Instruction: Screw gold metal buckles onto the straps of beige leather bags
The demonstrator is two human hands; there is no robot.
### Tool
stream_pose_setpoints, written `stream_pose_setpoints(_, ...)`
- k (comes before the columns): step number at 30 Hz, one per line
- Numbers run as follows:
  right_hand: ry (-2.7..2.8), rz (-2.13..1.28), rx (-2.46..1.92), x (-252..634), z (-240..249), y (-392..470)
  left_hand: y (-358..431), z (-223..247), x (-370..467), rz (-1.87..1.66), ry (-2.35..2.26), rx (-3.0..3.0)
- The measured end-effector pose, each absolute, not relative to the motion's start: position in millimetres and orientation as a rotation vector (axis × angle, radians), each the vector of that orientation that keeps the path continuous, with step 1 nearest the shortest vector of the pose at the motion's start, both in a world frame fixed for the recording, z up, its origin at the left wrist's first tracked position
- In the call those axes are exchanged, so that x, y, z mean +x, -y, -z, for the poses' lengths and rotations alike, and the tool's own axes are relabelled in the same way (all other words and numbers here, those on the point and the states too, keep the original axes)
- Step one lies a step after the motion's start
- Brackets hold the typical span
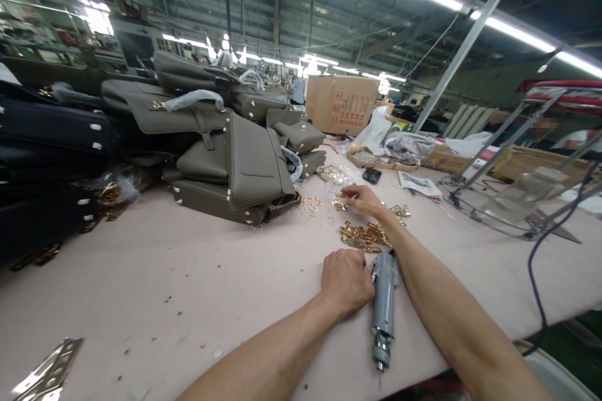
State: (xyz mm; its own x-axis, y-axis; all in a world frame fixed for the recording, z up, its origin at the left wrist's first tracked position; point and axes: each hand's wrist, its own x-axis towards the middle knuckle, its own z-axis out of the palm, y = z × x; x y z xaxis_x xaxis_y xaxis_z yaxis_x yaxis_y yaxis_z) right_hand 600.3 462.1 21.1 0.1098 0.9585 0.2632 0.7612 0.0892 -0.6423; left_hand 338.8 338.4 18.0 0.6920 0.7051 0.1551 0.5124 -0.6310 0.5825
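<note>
My left hand rests on the table, fingers curled in; anything inside is hidden. Right beside it lies a grey electric screwdriver, its bit pointing toward me. Farther forward, my right hand reaches to a few small gold metal pieces, fingertips drawn together; what they pinch is too small to make out. Between the two hands is a pile of gold metal fittings. Tiny gold screws or rivets are scattered to the left, by a grey-green handbag.
More grey-green bags and dark bags are heaped at left. A plastic bag of metal parts, a black object and a cardboard box stand beyond. At right are a metal stand and a hanging cable.
</note>
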Motion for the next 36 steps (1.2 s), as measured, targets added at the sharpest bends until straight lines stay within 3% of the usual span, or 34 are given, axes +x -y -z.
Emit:
stream_pose_setpoints(16, 1.598, -0.624, -1.826, 597.6, -35.3, -446.3, -338.0, -21.6, 338.8, -0.523, -0.934, 2.396)
stream_pose_setpoints(32, 1.809, -0.280, -2.015, 595.4, -34.4, -441.4, -338.4, -21.2, 337.9, -0.525, -0.930, 2.399)
stream_pose_setpoints(36, 1.673, -0.377, -1.933, 604.8, -41.0, -427.1, -338.1, -22.1, 338.6, -0.518, -0.934, 2.405)
